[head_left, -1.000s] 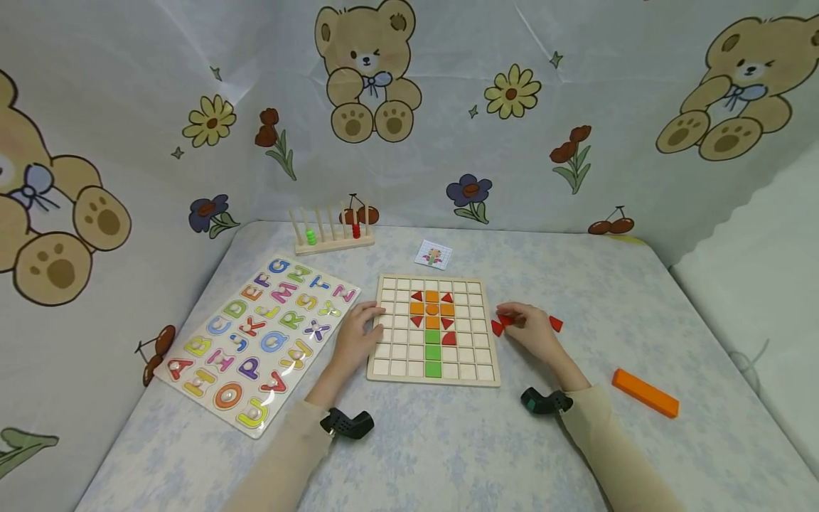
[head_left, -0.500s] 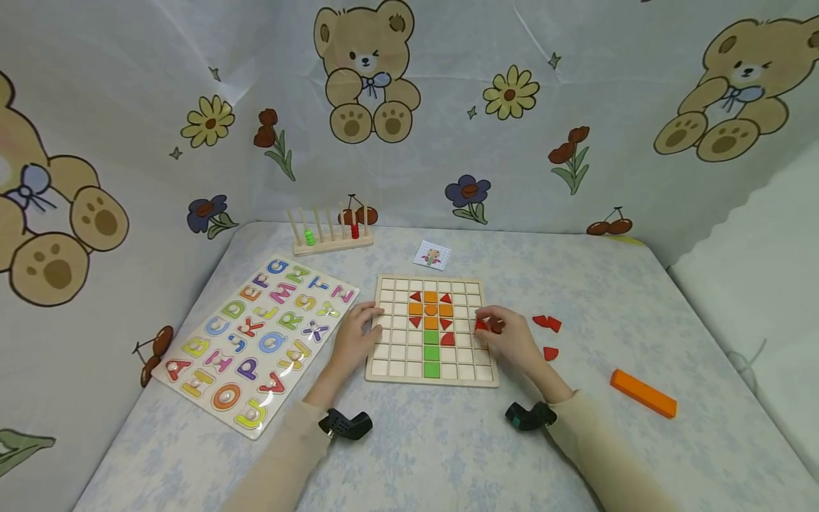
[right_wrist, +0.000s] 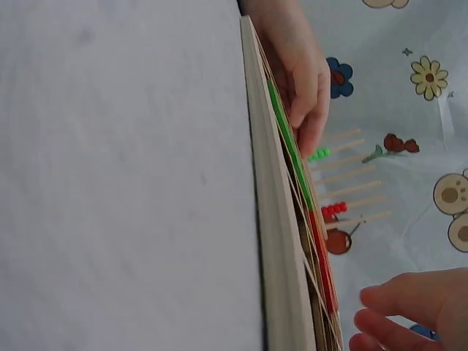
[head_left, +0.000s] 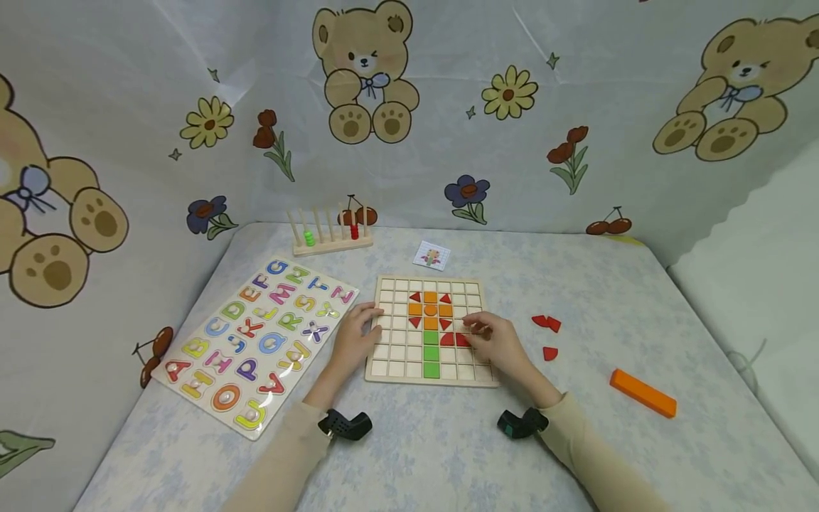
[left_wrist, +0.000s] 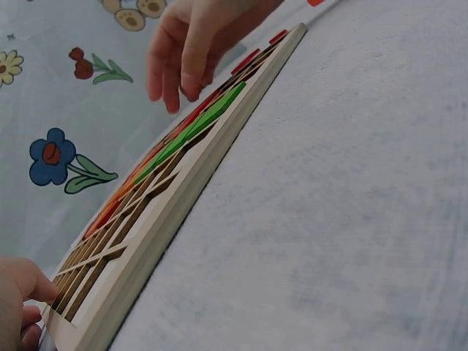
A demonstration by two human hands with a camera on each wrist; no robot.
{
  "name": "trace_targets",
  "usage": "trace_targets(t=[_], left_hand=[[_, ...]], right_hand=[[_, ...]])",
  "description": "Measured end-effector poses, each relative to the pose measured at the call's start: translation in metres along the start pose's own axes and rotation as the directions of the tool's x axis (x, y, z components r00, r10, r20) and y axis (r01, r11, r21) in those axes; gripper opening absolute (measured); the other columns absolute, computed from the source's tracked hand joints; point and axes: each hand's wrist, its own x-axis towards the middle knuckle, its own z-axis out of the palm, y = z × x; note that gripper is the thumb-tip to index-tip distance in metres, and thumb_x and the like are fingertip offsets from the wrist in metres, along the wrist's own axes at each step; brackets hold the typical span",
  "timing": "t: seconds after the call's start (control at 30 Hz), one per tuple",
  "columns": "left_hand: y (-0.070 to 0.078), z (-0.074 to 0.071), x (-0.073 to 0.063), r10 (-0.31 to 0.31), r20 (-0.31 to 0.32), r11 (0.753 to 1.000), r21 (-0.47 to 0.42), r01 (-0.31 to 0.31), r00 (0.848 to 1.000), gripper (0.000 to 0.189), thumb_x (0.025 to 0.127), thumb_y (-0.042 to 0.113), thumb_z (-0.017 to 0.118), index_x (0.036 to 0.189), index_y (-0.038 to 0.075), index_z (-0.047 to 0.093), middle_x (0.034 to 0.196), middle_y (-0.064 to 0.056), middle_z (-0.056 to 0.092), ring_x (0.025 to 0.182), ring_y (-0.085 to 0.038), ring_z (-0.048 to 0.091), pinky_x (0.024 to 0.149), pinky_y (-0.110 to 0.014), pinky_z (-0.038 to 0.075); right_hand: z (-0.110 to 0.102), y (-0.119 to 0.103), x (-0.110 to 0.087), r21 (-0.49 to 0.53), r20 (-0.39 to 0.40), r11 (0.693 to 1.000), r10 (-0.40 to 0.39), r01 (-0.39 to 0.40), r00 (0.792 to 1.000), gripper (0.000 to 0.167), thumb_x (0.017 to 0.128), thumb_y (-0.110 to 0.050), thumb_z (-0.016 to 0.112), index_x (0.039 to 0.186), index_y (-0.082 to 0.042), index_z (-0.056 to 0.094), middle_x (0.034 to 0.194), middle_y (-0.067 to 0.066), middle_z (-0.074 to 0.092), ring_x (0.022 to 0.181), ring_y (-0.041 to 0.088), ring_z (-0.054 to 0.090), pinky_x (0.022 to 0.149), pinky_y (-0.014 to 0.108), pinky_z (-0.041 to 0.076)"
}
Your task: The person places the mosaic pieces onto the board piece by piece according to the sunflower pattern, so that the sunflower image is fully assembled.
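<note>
A wooden grid board (head_left: 397,355) lies on the table, with orange, red and green pieces forming a flower-like pattern. At its left rim my left hand (head_left: 355,338) rests, fingertips touching the edge. My right hand (head_left: 502,345) hovers over the board's right side, its fingers loosely bent and holding nothing. Just by those fingertips, a red piece (head_left: 461,340) sits in a grid square beside a red quarter-round piece (head_left: 447,339). In the left wrist view the right hand's fingers (left_wrist: 172,69) hang above the board. The right wrist view has its thumb and fingers apart.
Several loose red pieces (head_left: 550,353) lie right of the board, and an orange bar (head_left: 643,393) farther right. An alphabet puzzle (head_left: 256,341) takes up the left side. A small picture card (head_left: 431,255) and a bead rack (head_left: 334,246) stand behind the board.
My right hand has moved left from the loose red pieces onto the board, and the red piece it carried now sits in a square, released. The left hand has stayed at the rim.
</note>
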Motion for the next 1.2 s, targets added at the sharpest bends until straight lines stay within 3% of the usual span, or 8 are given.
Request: trace_targets(t=[0.17, 0.37, 0.53, 0.67, 0.97, 1.2], left_hand=[[-0.002, 0.001, 0.001, 0.000, -0.001, 1.000, 0.000, 0.000, 1.000, 0.033, 0.093, 0.014, 0.063, 0.125, 0.007, 0.067, 0.144, -0.010, 0.053, 0.140, -0.030, 0.043, 0.119, -0.050, 0.031], [-0.003, 0.000, 0.001, -0.002, -0.003, 1.000, 0.009, 0.002, 1.000, 0.033, 0.093, 0.014, 0.062, 0.125, 0.007, 0.067, 0.144, -0.011, 0.054, 0.139, -0.031, 0.043, 0.119, -0.050, 0.031], [-0.001, 0.000, 0.001, -0.001, -0.005, 1.000, 0.009, 0.001, 1.000, 0.033, 0.093, 0.014, 0.062, 0.125, 0.006, 0.067, 0.144, -0.011, 0.054, 0.139, -0.032, 0.043, 0.119, -0.050, 0.031], [-0.001, 0.000, 0.001, -0.001, -0.001, 1.000, 0.009, 0.001, 1.000, 0.033, 0.093, 0.014, 0.062, 0.125, 0.007, 0.067, 0.144, -0.011, 0.053, 0.139, -0.031, 0.043, 0.119, -0.050, 0.031], [-0.001, 0.000, 0.001, 0.003, -0.005, 1.000, 0.001, -0.003, 1.000, 0.032, 0.093, 0.013, 0.063, 0.124, 0.006, 0.068, 0.144, -0.011, 0.054, 0.139, -0.031, 0.043, 0.119, -0.049, 0.032], [-0.001, 0.001, 0.001, -0.002, -0.006, 1.000, 0.003, 0.002, 1.000, 0.032, 0.093, 0.013, 0.063, 0.123, 0.006, 0.068, 0.144, -0.011, 0.053, 0.139, -0.031, 0.043, 0.119, -0.049, 0.031]], right_hand=[[-0.021, 0.015, 0.005, -0.049, -0.106, 0.994, 0.093, -0.099, 0.990, 0.032, 0.087, 0.008, 0.063, 0.118, 0.005, 0.065, 0.110, 0.023, 0.068, 0.093, 0.034, 0.062, 0.078, 0.040, 0.055], [-0.028, 0.031, 0.006, -0.087, -0.044, 0.991, 0.100, -0.104, 0.994, 0.037, 0.085, 0.005, 0.070, 0.121, 0.007, 0.062, 0.114, 0.026, 0.067, 0.102, 0.040, 0.064, 0.088, 0.051, 0.054], [-0.027, 0.032, 0.007, -0.069, -0.048, 0.994, 0.085, -0.088, 0.995, 0.037, 0.084, 0.011, 0.064, 0.121, 0.008, 0.062, 0.115, 0.028, 0.066, 0.106, 0.043, 0.063, 0.090, 0.055, 0.054], [-0.028, 0.033, 0.007, -0.073, -0.068, 0.992, 0.100, -0.105, 0.993, 0.039, 0.084, 0.014, 0.060, 0.123, 0.008, 0.061, 0.119, 0.029, 0.064, 0.110, 0.044, 0.061, 0.094, 0.057, 0.053], [-0.029, 0.038, 0.007, -0.079, -0.099, 0.991, 0.100, -0.108, 0.990, 0.042, 0.081, 0.014, 0.063, 0.123, 0.009, 0.062, 0.112, 0.028, 0.068, 0.102, 0.040, 0.063, 0.087, 0.051, 0.054], [-0.029, 0.039, 0.008, -0.079, -0.103, 0.990, 0.110, -0.118, 0.989, 0.041, 0.082, 0.013, 0.064, 0.123, 0.008, 0.062, 0.112, 0.027, 0.068, 0.102, 0.039, 0.063, 0.089, 0.052, 0.053]])
